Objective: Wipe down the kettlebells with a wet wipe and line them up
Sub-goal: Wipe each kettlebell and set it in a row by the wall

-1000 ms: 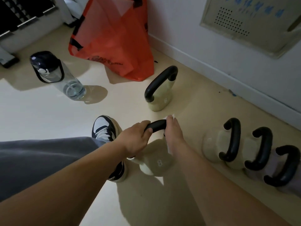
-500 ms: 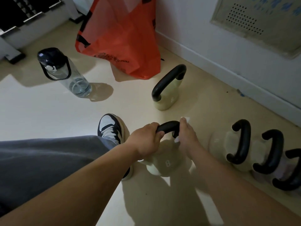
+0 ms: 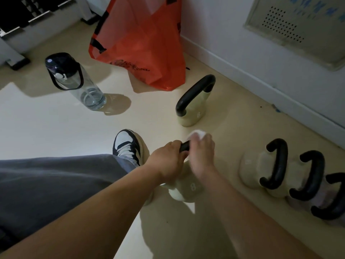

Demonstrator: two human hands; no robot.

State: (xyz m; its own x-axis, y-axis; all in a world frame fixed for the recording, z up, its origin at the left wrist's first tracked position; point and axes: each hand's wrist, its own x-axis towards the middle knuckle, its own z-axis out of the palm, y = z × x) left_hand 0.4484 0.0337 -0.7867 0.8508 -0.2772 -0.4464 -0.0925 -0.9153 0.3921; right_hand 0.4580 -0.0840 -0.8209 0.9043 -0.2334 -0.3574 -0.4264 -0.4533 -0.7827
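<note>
A pale green kettlebell [image 3: 188, 189] marked 8, with a black handle, stands on the floor in front of me. My left hand [image 3: 168, 161] grips the left end of that handle. My right hand [image 3: 202, 156] is wrapped over the handle's right part with a white wet wipe [image 3: 197, 134] bunched under its fingers. A second pale kettlebell [image 3: 194, 111] stands upright further back. To the right, three kettlebells lie in a row by the wall: the nearest one [image 3: 252, 169], the middle one [image 3: 306, 176] and the last one [image 3: 334, 199] at the frame edge.
A clear water bottle [image 3: 78, 85] with a dark lid stands at the left. An orange plastic bag [image 3: 141, 43] leans against the white wall [image 3: 242, 43]. My sneaker [image 3: 127, 144] and grey trouser leg sit just left of the held kettlebell.
My right hand with the wipe has slid along the handle toward my left hand, covering more of it. My left hand keeps its grip on the handle.
</note>
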